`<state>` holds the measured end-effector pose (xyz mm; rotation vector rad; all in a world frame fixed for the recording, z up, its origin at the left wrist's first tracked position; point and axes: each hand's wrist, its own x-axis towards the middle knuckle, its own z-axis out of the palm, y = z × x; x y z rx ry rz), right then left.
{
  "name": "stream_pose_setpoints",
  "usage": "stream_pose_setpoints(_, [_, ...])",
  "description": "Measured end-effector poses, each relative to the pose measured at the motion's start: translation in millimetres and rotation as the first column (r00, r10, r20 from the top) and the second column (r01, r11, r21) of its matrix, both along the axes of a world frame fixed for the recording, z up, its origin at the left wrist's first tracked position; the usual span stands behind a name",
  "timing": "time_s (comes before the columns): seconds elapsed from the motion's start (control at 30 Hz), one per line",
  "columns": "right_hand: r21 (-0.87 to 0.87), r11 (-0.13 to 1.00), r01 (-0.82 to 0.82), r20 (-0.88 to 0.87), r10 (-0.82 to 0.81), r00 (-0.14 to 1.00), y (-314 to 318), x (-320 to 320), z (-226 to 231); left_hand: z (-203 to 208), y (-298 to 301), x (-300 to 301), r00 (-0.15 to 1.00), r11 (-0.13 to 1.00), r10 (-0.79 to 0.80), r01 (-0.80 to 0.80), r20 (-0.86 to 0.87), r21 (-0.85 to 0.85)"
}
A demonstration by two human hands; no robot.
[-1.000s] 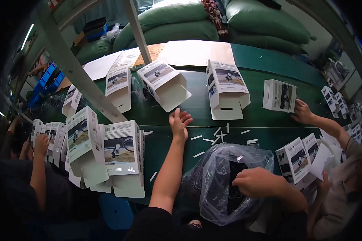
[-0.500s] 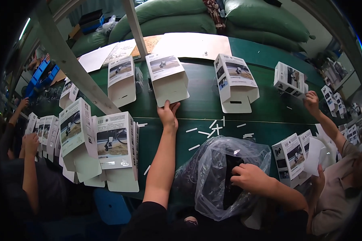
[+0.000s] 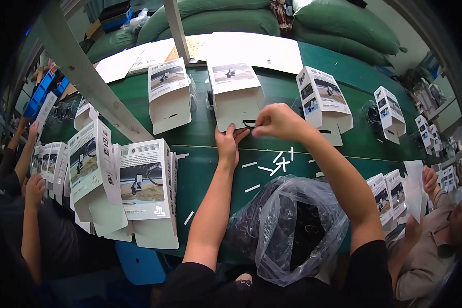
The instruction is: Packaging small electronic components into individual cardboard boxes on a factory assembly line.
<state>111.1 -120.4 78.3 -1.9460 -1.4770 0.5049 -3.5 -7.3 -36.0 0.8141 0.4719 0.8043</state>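
A white printed carton (image 3: pixel 236 95) lies before me, its open end and pale flap toward me. My left hand (image 3: pixel 230 145) grips the edge of that flap, with fingers partly hidden beneath it. Over the flap, my right hand (image 3: pixel 280 122) is closed in a pinch on a small black looped piece (image 3: pixel 249 124), too small to identify further. Nearer me stands a clear plastic bag (image 3: pixel 272 226) with its mouth open and several black pieces (image 3: pixel 309 228) inside. Other open cartons stand left (image 3: pixel 169 95) and right (image 3: pixel 326 97) of the middle one.
Small white strips (image 3: pixel 259 168) are scattered on the green table (image 3: pixel 205 195). Cartons (image 3: pixel 141 187) are stacked at near left by a slanted metal post (image 3: pixel 105 102). Co-workers' hands are busy at both sides; the right one (image 3: pixel 429 178) holds a white sheet. Green sacks (image 3: pixel 344 25) lie behind.
My right hand has left the bag and moved up to the middle carton's flap, carrying the black piece. The right-hand co-worker's hand has let go of the far-right carton, which now stands on the table.
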Motion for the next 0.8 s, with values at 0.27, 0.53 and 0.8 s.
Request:
stream_pose_setpoints(0.27, [0.318,0.940,0.123,0.285,-0.219,0.933,60.1,20.9,-66.7,-3.2,-4.9,2.8,0.992,0.992,-0.126,0.126,-0.003,-0.026])
stream_pose_setpoints(0.53, [0.270,0.962,-0.041,0.607,-0.137,0.783,43.8,22.3,-82.2,-13.3,-2.7,0.2,0.972,0.972,-0.226,0.229,0.060,-0.050])
stream_pose_setpoints(0.8, [0.250,0.965,-0.081,0.632,-0.099,0.769,-25.3,-8.6,-27.9,-9.6,-15.7,6.9,0.927,0.926,-0.374,0.375,0.041,-0.043])
